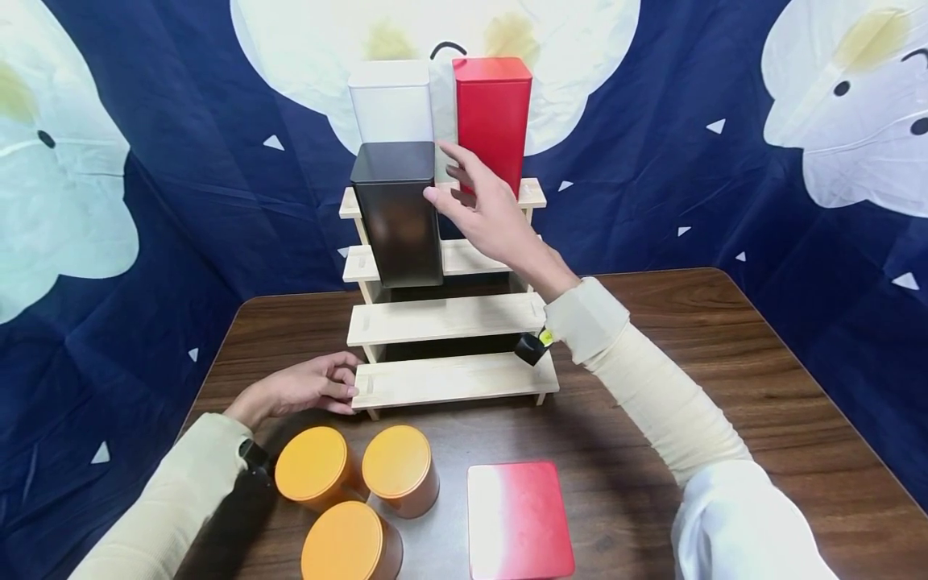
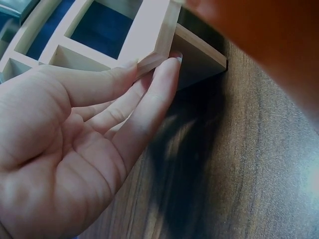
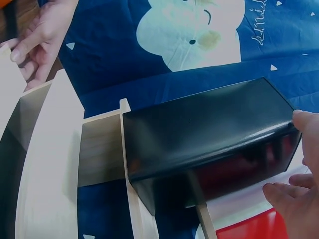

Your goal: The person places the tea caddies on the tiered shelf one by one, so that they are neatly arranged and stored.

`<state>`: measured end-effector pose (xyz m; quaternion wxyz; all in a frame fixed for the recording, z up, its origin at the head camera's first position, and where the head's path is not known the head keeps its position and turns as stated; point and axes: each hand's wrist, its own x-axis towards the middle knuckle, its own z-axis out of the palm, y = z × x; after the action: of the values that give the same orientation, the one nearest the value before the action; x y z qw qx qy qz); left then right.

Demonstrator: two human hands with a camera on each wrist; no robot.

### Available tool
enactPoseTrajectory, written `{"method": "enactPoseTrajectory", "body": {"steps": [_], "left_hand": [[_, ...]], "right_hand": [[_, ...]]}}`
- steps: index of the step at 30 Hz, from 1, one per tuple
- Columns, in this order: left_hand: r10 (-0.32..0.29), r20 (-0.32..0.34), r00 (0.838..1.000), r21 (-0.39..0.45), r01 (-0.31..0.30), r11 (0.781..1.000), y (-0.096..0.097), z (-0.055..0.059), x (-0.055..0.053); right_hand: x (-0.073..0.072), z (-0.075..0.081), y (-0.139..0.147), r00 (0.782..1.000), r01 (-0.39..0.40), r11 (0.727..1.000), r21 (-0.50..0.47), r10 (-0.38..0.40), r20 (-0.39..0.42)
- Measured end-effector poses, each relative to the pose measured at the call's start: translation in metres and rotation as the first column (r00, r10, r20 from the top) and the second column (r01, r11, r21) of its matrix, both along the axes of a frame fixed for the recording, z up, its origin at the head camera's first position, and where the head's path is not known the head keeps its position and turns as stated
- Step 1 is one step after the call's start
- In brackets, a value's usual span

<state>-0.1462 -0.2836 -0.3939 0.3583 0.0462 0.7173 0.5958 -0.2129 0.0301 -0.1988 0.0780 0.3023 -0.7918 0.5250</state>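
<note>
Fingers of the right hand (image 1: 489, 213) are loosely spread and close around nothing; the thumb tip meets, or all but meets, the upper right edge of the black tin (image 1: 399, 234). That tin stands upright at the left of the third shelf up. Left hand (image 1: 312, 385) pinches the left end of the bottom shelf (image 1: 457, 379), thumb against fingers.

The step in hand looks like setting the black tin, and its base seems to reach the shelf's near edge, perhaps past it. Best to nudge it farther back from low on its near face, since a push at the top could tip so tall a tin. The left hand would do well to keep its pinch meanwhile, as the stand (image 1: 445, 314) looks light. The right hand should also draw off without brushing the far red tin (image 1: 493, 117).

Counted outward: one stand with four shelves; one black tin; one white tin (image 1: 395, 109) directly behind it, its base hidden; two red tins, one on the top shelf at right, the other (image 1: 518, 519) on the near table (image 1: 797, 451); three orange tins (image 1: 312, 463), round, clustered at near left.
</note>
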Motion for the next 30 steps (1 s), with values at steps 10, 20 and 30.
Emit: {"method": "enactPoseTrajectory", "body": {"steps": [10,20,30], "left_hand": [[-0.011,-0.004,1.000,0.023,0.011,1.000,0.000,0.001,-0.001],[-0.011,-0.010,1.000,0.024,0.011,1.000,-0.001,0.002,0.000],[-0.006,-0.010,1.000,0.019,0.006,1.000,-0.001,-0.002,-0.001]], "right_hand": [[0.007,-0.015,0.019,0.999,-0.030,0.999,0.027,0.031,-0.035],[0.031,-0.026,0.035,0.996,-0.077,0.997,0.017,0.078,-0.043],[0.038,-0.056,0.054,0.988,-0.154,0.987,-0.041,0.154,-0.006]]}}
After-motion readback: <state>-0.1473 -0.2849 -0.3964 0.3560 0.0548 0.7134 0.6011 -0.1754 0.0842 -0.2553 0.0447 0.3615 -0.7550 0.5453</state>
